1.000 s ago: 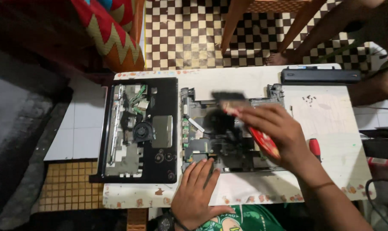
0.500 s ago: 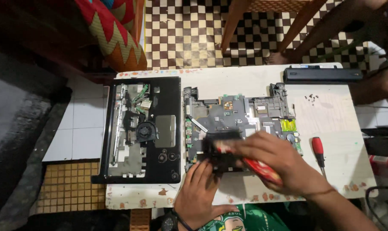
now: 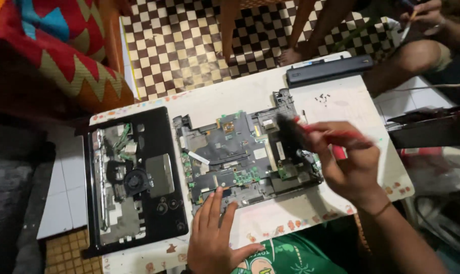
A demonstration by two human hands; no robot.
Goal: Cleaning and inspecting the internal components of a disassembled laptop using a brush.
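A bare laptop motherboard [image 3: 235,152] lies in the middle of a small white table [image 3: 250,94]. My left hand [image 3: 213,234] rests flat with its fingers on the board's near edge. My right hand [image 3: 345,163] grips a red-handled brush [image 3: 311,133]; the dark bristles sit over the board's right end, blurred by motion. To the left lies the black laptop case [image 3: 131,177] with a fan and metal plates inside.
A black battery bar [image 3: 329,71] lies at the table's far right edge, with several small screws [image 3: 322,97] near it. Another person's leg and hand [image 3: 425,25] are at the far right. Checkered floor and chair legs lie beyond; a patterned cushion [image 3: 52,56] sits at the left.
My right hand has swept the brush from the board's near middle to its right end. The view has shifted and tilted. My left hand stays on the near edge.
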